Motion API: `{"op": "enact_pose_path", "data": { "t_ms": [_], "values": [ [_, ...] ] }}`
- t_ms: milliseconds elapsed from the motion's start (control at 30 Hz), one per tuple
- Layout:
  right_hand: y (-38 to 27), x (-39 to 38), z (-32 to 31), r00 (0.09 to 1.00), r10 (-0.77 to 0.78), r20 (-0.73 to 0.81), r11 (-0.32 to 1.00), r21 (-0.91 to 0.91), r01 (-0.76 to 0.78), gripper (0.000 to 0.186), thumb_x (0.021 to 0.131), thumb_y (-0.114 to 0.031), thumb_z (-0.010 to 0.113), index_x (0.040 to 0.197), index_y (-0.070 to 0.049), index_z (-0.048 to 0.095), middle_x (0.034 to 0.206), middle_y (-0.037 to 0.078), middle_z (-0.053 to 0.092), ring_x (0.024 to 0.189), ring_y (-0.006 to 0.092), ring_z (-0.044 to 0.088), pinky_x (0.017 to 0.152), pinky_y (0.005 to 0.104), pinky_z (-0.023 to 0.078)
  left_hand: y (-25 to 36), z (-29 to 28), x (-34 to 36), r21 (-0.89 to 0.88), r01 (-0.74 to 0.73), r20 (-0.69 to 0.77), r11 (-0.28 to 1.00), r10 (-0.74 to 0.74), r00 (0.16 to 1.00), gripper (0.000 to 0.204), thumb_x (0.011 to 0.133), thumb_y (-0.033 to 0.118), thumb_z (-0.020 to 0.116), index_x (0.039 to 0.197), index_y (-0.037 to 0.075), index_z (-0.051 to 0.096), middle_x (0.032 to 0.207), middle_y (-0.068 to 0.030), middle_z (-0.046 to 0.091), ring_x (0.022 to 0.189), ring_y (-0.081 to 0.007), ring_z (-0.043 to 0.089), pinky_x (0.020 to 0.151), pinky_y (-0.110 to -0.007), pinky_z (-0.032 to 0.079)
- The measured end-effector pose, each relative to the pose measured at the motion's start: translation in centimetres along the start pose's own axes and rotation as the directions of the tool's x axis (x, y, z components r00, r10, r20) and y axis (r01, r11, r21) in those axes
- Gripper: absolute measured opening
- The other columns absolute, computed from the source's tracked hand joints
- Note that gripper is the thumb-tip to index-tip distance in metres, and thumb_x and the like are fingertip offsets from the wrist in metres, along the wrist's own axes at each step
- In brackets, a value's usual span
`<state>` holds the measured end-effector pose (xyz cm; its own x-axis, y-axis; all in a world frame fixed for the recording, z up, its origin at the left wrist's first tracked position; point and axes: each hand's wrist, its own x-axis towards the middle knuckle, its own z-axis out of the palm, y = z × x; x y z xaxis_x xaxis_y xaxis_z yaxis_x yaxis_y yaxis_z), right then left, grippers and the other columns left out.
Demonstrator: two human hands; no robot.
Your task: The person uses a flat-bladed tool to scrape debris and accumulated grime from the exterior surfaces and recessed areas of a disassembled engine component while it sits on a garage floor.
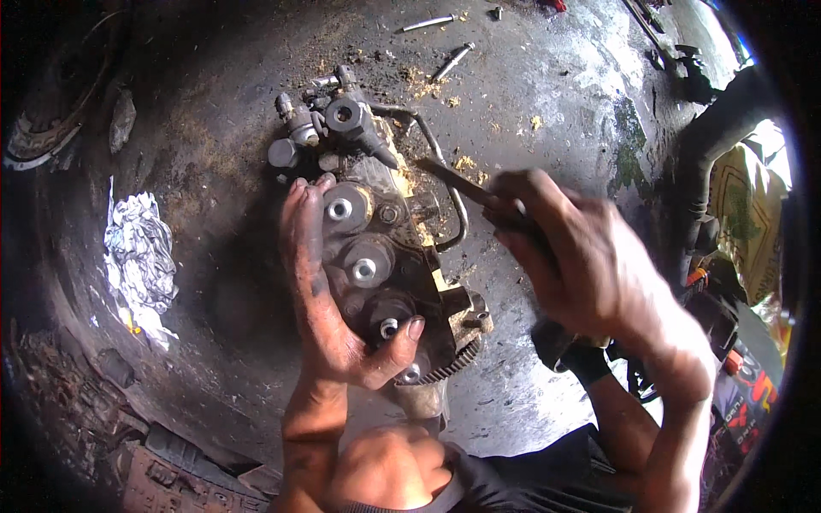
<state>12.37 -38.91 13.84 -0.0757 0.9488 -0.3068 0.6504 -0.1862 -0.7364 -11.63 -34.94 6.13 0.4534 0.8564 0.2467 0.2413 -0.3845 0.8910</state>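
Observation:
A dirty metal engine part, apparently a fuel injection pump [428, 286], stands on the dark floor in front of me. It has a row of round housings with shiny centres, a toothed gear [453, 363] at its near end and a fitting [346, 115] at its far end. My left hand [325, 325] is closed round its left side, thumb lying over the near housing. In my right hand [590, 265] is a scraper-like tool with a flat blade [453, 181]. The blade's tip points at the part's upper right edge, close to yellowish residue; contact cannot be made out. My fingers hide most of the handle.
A bent metal tube [457, 205] runs along the part's right side. Two bolts [453, 61] and yellowish crumbs lie on the floor beyond. Crumpled white material [138, 261] lies at the left. A printed sack [744, 214] and dark hoses stand at the right.

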Motion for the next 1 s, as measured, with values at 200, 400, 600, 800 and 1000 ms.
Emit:
{"op": "enact_pose_path", "data": {
  "t_ms": [200, 400, 600, 800, 1000],
  "values": [
    [-0.3, -2.4, 4.3, 0.987, 0.147, 0.068, 0.988, 0.027, -0.150, 0.022, 0.090, -0.005, 0.060, 0.110, -0.002, 0.052, 0.091, 0.020, 0.068, 0.084, 0.0393, 0.069, 0.066, 0.0402, 0.055, 0.2, -0.6, -0.1, 0.025, 0.031, 0.107, 0.999, -0.033, 0.994, 0.111, 0.077, 0.050, 0.072, 0.151, -0.003, 0.008, 0.151, -0.0258, 0.025, 0.137, -0.0346, 0.033, 0.114, -0.046, 0.029],
    [-1.7, -3.3, 4.9, 0.989, 0.146, -0.025, 0.989, -0.031, -0.147, 0.026, 0.087, -0.001, 0.061, 0.112, 0.000, 0.053, 0.090, 0.020, 0.067, 0.084, 0.0400, 0.067, 0.067, 0.0391, 0.055, 0.5, -0.2, 0.2, -0.033, 0.015, 0.022, 0.999, -0.014, 1.000, 0.102, 0.069, 0.039, 0.071, 0.145, -0.010, 0.023, 0.143, -0.0302, 0.034, 0.136, -0.0473, 0.026, 0.111, -0.057, 0.023],
    [-3.7, -2.6, 4.1, 0.964, 0.246, -0.105, 0.969, 0.014, -0.246, 0.023, 0.087, -0.001, 0.061, 0.110, 0.000, 0.057, 0.093, 0.021, 0.068, 0.088, 0.0398, 0.067, 0.071, 0.0413, 0.055, 0.0, -0.7, -0.2, -0.009, 0.027, 0.131, 1.000, -0.026, 0.991, 0.115, 0.071, 0.041, 0.078, 0.152, -0.001, 0.008, 0.151, -0.0226, 0.027, 0.135, -0.0324, 0.036, 0.113, -0.045, 0.029],
    [-3.5, -1.8, 3.1, 0.966, 0.142, -0.216, 0.990, 0.025, -0.140, 0.022, 0.087, -0.002, 0.060, 0.109, 0.001, 0.058, 0.085, 0.022, 0.066, 0.080, 0.0432, 0.065, 0.066, 0.0441, 0.052, 0.1, 0.2, 0.1, -0.022, 0.018, 0.040, 1.000, -0.017, 0.999, 0.107, 0.070, 0.044, 0.073, 0.147, -0.008, 0.021, 0.146, -0.0289, 0.031, 0.137, -0.0462, 0.024, 0.112, -0.055, 0.021],
    [-3.5, -0.8, 2.2, 0.981, 0.088, -0.171, 0.963, -0.237, -0.127, 0.030, 0.086, -0.004, 0.061, 0.116, -0.001, 0.060, 0.088, 0.024, 0.066, 0.075, 0.0430, 0.064, 0.066, 0.0472, 0.051, 0.2, 0.2, 0.4, -0.004, 0.013, 0.043, 1.000, -0.013, 0.999, 0.108, 0.071, 0.051, 0.073, 0.148, -0.006, 0.023, 0.147, -0.0291, 0.030, 0.137, -0.0465, 0.025, 0.111, -0.056, 0.022]
  ]
}}
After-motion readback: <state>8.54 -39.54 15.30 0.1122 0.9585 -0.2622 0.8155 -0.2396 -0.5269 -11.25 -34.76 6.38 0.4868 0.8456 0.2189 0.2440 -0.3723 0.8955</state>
